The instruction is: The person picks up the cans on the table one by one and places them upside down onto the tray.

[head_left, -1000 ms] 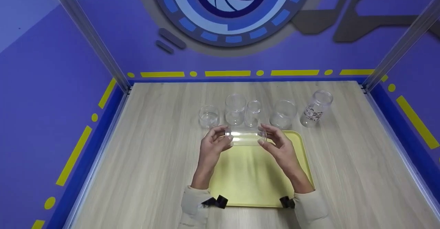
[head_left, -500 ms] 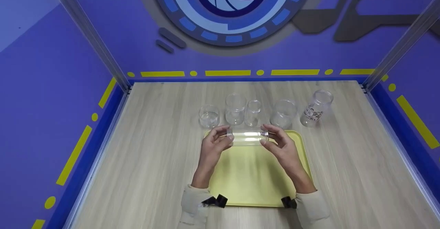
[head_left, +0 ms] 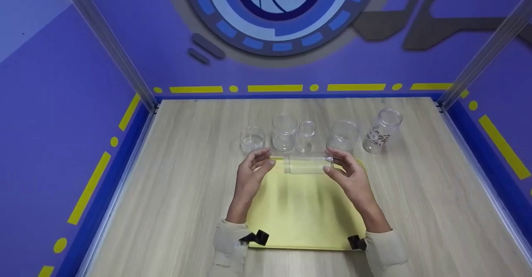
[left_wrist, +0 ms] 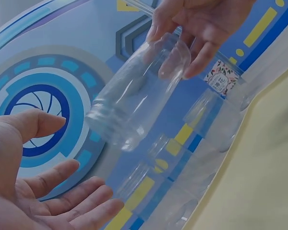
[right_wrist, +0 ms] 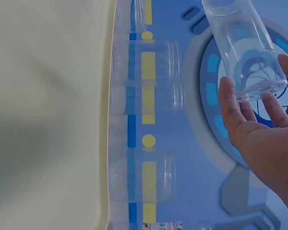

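A clear, empty jar (head_left: 307,164) with a threaded neck lies sideways in the air above the yellow tray (head_left: 307,214). My right hand (head_left: 348,175) grips it by its base end, thumb on one side and fingers on the other. In the right wrist view, the jar's rounded base (right_wrist: 261,88) sits between those fingers. The neck points toward my left hand (head_left: 251,175), which is apart from the jar with its fingers spread and holds nothing. In the left wrist view, a gap shows between the left fingers (left_wrist: 86,191) and the jar's mouth (left_wrist: 110,127).
Several clear jars stand in a row behind the tray: a short jar (head_left: 252,140), a taller jar (head_left: 284,132), a narrow jar (head_left: 306,137) and a wide jar (head_left: 343,137). Far right is a jar with a printed label (head_left: 381,131). Blue walls enclose the wooden table (head_left: 174,185).
My left hand has let go of the jar's neck end and moved left. My right hand has carried the jar slightly to the right.
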Demonstrator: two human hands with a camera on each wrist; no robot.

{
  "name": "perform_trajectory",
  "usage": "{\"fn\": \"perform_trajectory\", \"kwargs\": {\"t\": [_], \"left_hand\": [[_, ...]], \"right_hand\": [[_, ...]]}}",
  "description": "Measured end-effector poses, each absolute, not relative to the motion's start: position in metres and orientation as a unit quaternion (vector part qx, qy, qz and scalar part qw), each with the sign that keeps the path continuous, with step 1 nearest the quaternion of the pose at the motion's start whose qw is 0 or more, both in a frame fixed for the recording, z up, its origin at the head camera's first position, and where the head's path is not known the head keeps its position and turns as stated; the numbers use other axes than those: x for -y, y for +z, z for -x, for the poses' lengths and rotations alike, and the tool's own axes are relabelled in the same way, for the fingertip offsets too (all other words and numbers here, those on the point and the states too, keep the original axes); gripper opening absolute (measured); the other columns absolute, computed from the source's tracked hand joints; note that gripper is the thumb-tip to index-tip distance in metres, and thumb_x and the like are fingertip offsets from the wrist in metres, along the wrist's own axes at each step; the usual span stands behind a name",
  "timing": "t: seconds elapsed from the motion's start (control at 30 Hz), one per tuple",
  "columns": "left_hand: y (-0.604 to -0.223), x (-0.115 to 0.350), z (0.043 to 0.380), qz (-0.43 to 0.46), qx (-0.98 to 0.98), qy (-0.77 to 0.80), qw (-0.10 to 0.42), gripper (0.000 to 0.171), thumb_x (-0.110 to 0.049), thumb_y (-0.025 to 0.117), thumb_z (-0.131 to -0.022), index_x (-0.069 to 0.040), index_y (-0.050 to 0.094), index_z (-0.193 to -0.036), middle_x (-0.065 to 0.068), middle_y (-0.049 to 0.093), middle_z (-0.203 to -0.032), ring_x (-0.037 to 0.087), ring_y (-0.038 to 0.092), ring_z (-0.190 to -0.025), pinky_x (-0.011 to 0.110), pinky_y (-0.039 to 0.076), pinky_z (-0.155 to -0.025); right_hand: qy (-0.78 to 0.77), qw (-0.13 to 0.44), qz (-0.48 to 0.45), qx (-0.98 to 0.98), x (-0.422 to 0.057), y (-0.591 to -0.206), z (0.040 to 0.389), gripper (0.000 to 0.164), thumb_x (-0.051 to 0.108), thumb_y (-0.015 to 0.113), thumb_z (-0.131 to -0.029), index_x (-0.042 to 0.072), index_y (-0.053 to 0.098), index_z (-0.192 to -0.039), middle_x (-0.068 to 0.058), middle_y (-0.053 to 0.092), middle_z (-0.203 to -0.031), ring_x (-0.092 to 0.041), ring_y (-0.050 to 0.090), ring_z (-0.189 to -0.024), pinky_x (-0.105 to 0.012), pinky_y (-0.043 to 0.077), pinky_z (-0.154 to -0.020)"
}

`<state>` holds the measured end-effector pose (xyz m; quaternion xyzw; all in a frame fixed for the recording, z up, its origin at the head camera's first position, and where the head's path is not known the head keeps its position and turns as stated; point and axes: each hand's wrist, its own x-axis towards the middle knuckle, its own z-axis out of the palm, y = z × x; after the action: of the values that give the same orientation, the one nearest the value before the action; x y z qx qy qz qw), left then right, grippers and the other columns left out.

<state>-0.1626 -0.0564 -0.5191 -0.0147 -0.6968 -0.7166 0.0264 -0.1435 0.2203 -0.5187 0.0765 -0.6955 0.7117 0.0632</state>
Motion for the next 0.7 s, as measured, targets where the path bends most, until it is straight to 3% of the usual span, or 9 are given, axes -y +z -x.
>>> {"fn": "perform_trajectory", "kwargs": {"t": [0.23,0.5,0.7], "left_hand": [[-0.516,0.067,0.171,-0.002,0.739,-0.673,0.037,0.045,-0.018,0.076,-0.095,-0.001,0.065,-0.136,0.015,0.066,-0.136,0.034,0.062,-0.128,0.047,0.05,-0.107],[-0.511,0.076,0.182,-0.011,0.761,-0.647,0.031,0.045,-0.018,0.075,-0.095,-0.003,0.065,-0.137,0.015,0.063,-0.135,0.037,0.059,-0.131,0.048,0.051,-0.106],[-0.511,0.08,0.19,-0.005,0.768,-0.639,0.041,0.045,-0.018,0.075,-0.094,-0.004,0.067,-0.135,0.018,0.063,-0.135,0.039,0.058,-0.132,0.05,0.05,-0.107]], "right_hand": [[0.7,0.071,-0.064,0.708,-0.234,-0.518,0.143,0.048,-0.007,0.071,-0.097,-0.007,0.057,-0.143,-0.025,0.057,-0.146,-0.038,0.056,-0.13,-0.027,0.054,-0.098],[0.666,0.093,-0.048,0.738,-0.245,-0.512,0.145,0.049,-0.008,0.075,-0.094,-0.007,0.06,-0.141,-0.018,0.06,-0.14,-0.02,0.061,-0.123,-0.026,0.055,-0.096],[0.652,0.101,-0.049,0.75,-0.251,-0.509,0.145,0.051,-0.01,0.076,-0.092,-0.007,0.061,-0.14,-0.013,0.06,-0.137,-0.025,0.062,-0.121,-0.027,0.057,-0.094]]}}
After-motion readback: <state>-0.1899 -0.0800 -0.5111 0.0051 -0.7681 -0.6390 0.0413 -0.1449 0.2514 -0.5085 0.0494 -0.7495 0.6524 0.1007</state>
